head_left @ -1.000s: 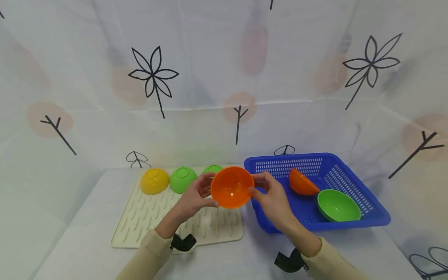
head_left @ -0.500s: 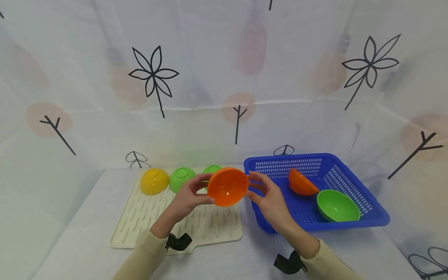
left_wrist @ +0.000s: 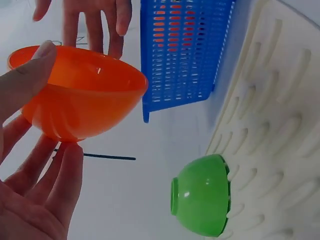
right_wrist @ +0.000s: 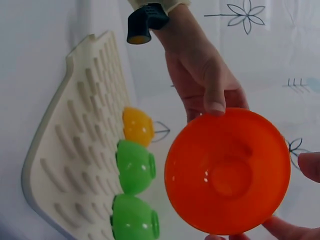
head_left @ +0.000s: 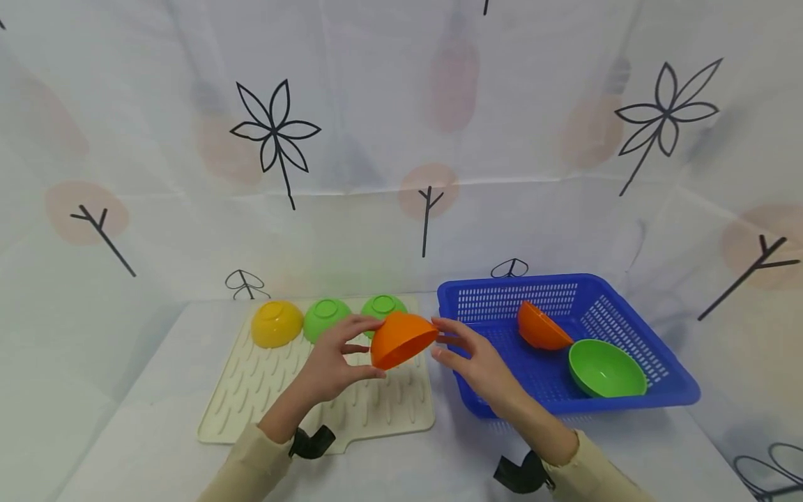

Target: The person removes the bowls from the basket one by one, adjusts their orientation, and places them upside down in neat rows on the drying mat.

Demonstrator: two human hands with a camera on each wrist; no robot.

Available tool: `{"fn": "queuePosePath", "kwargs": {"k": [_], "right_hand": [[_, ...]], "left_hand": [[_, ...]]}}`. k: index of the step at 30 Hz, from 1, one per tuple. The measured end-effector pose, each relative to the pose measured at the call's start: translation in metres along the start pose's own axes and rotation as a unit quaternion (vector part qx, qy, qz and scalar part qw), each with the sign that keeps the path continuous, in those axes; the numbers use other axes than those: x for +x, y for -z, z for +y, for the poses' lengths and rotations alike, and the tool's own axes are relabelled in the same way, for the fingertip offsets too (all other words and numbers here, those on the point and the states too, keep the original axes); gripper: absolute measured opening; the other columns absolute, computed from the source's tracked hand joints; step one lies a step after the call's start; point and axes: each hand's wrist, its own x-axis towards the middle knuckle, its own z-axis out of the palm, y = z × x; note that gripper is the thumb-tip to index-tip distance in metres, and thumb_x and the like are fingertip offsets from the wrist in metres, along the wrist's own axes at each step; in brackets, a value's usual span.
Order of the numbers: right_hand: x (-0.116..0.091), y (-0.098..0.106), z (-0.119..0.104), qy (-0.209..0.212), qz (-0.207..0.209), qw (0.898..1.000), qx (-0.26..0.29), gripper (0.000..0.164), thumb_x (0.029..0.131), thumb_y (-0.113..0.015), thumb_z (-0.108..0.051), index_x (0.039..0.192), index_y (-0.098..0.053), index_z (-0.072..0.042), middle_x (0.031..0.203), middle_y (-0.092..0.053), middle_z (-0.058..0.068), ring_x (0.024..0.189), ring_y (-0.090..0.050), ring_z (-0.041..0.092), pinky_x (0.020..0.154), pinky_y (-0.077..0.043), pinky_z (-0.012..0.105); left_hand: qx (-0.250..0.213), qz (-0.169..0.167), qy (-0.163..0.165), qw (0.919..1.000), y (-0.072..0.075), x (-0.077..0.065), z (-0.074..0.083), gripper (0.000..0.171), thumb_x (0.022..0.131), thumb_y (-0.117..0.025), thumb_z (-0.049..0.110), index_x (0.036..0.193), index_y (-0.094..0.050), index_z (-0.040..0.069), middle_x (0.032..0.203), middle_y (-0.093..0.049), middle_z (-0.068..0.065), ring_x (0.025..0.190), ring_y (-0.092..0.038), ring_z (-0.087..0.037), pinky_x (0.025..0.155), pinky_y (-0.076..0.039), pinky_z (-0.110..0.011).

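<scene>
An orange bowl (head_left: pixel 400 339) is held in the air over the cream drying mat (head_left: pixel 389 411), its opening tilted down and toward me. My left hand (head_left: pixel 332 362) pinches its left side; the left wrist view shows the thumb (left_wrist: pixel 30 75) over the rim and fingers under the base. On the right, my right hand (head_left: pixel 479 362) has loosely extended fingers at the bowl's edge, while its thumb (right_wrist: pixel 311 166) stands apart from it. Behind the bowl, a yellow bowl (head_left: pixel 276 324) and two green bowls (head_left: pixel 325 319) sit upside down along the mat's back edge.
A blue perforated basket (head_left: pixel 665 380) stands right of the mat. Inside it, another orange bowl (head_left: pixel 541 328) leans on its side near a green bowl (head_left: pixel 606 369) with its opening up. A patterned white cloth (head_left: pixel 376 139) hangs behind the table.
The orange bowl has tipped from facing me to opening downward and shifted slightly left. My left hand moved left with it, and the right thumb came away from the rim.
</scene>
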Motion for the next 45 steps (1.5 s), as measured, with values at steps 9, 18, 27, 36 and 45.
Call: {"fn": "queuePosePath", "kwargs": {"k": [9,18,27,36,45], "right_hand": [[-0.002,-0.001,-0.004,-0.015,-0.009,1.000,-0.014,0.064,0.095,-0.067,-0.034,0.149,-0.045,-0.010,0.148,-0.048,0.012,0.132,-0.048,0.035,0.104,-0.044,0.056],[-0.002,-0.004,-0.003,-0.030,-0.014,0.999,0.015,0.067,0.094,-0.068,-0.035,0.151,-0.042,-0.010,0.150,-0.045,0.016,0.132,-0.048,0.039,0.104,-0.044,0.053],[-0.003,-0.004,0.002,-0.013,-0.053,0.993,0.104,0.068,0.094,-0.069,-0.030,0.150,-0.040,-0.007,0.151,-0.041,0.017,0.130,-0.051,0.037,0.106,-0.043,0.049],[-0.004,-0.003,0.006,0.005,-0.090,0.986,0.143,0.070,0.093,-0.070,-0.023,0.151,-0.037,-0.006,0.155,-0.033,0.017,0.128,-0.052,0.035,0.101,-0.049,0.040],[-0.004,-0.002,0.009,0.048,-0.116,0.977,0.175,0.070,0.093,-0.069,-0.015,0.152,-0.033,-0.005,0.155,-0.033,0.018,0.128,-0.051,0.035,0.099,-0.050,0.034]], "left_hand": [[0.067,-0.003,-0.064,0.9957,-0.002,-0.001,0.011,0.066,0.072,-0.089,0.019,0.134,-0.064,0.020,0.134,-0.055,0.005,0.119,-0.055,-0.019,0.086,-0.057,-0.033],[0.050,0.033,-0.201,0.9777,-0.011,0.002,0.011,0.067,0.063,-0.092,0.019,0.125,-0.069,0.009,0.130,-0.061,-0.008,0.121,-0.053,-0.027,0.100,-0.049,-0.037],[-0.034,0.022,-0.163,0.9857,-0.018,0.001,0.013,0.082,0.071,-0.079,0.051,0.137,-0.058,0.006,0.139,-0.054,-0.010,0.125,-0.048,-0.027,0.098,-0.050,-0.037],[-0.162,-0.055,-0.038,0.9844,-0.021,0.000,0.008,0.098,0.074,-0.085,0.047,0.154,-0.036,0.017,0.153,-0.040,-0.001,0.138,-0.037,-0.026,0.107,-0.043,-0.040],[-0.188,-0.083,-0.022,0.9785,-0.024,0.000,0.007,0.091,0.077,-0.085,0.041,0.153,-0.038,0.023,0.149,-0.046,-0.001,0.133,-0.047,-0.023,0.107,-0.044,-0.038]]}}
